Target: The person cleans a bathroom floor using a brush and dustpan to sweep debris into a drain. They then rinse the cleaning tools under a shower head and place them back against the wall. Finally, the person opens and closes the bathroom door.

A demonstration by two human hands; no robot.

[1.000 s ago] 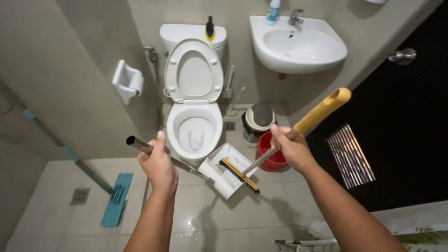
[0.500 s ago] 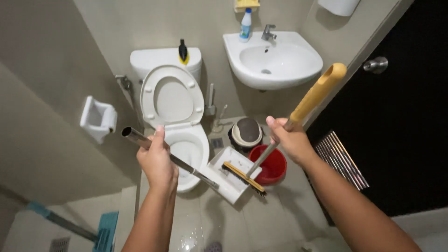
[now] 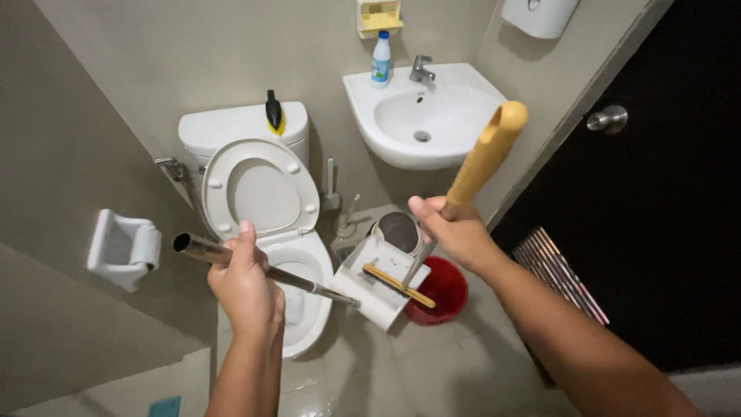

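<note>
Left hand clenched on metal dustpan handle, right hand clenched on yellow-handled brush, white dustpan centre frame, toilet behind

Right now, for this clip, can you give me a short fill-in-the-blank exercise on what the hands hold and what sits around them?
1. The left hand grips a metal pole that runs down to a white ____.
2. The right hand holds a brush by its ____ coloured handle.
3. The toilet lid is ____.
4. On the sink rim stands a white bottle with a ____ cap.

Missing words: dustpan; yellow; up; blue
</note>
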